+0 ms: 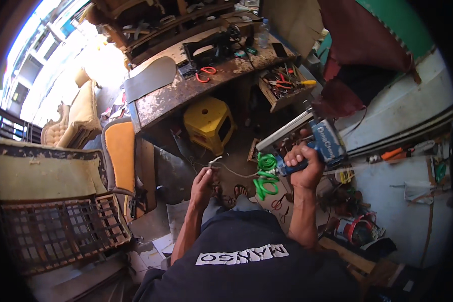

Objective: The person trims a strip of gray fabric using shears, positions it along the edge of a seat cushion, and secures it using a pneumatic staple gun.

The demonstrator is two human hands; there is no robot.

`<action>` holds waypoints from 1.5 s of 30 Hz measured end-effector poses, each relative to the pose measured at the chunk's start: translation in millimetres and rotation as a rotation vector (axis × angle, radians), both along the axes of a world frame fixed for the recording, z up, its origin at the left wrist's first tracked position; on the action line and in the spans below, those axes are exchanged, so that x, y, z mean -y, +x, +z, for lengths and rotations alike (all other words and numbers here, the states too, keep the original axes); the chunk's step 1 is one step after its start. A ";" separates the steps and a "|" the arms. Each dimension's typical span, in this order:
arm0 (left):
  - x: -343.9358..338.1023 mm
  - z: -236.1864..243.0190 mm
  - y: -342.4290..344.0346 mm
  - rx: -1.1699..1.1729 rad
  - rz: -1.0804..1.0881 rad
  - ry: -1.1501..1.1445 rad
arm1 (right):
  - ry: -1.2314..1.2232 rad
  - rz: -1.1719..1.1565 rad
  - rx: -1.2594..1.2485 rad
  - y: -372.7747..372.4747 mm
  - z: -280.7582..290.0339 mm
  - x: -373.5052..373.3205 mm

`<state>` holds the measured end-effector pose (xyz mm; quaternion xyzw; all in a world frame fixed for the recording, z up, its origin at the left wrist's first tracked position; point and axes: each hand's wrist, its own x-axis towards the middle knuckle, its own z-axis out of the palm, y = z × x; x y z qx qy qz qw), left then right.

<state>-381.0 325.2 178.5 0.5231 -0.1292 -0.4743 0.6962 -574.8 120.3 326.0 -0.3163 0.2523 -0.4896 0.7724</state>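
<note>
My right hand [305,168] is closed round the handle of a blue pneumatic staple or nail gun [324,140] with a long silver magazine angled down to the left. A green coiled air hose [267,183] dangles below the handle. My left hand [203,183], lower and to the left, pinches a small pale fitting [211,164] with thin grey line running from it toward the green coil. Both hands are in front of my dark shirt, over the floor.
Ahead, a worn bench [151,105] holds a black sewing machine [201,50], orange-handled scissors and a bottle, with a tool drawer [282,90] and yellow stool [209,121] below. Upholstered pieces and a frame [65,231] stand left. Scissors [280,204] and clutter lie on the floor at right.
</note>
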 end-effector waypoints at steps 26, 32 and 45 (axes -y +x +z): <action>-250.3 84.1 178.5 0.267 0.508 0.362 | -0.141 0.791 -0.570 290.7 -83.9 -165.7; -459.2 133.6 206.8 0.914 0.874 1.134 | -0.305 0.931 -0.811 331.3 -102.7 -140.8; -383.0 220.0 377.7 1.659 1.416 1.343 | -0.583 0.887 -0.995 472.9 -156.2 -49.2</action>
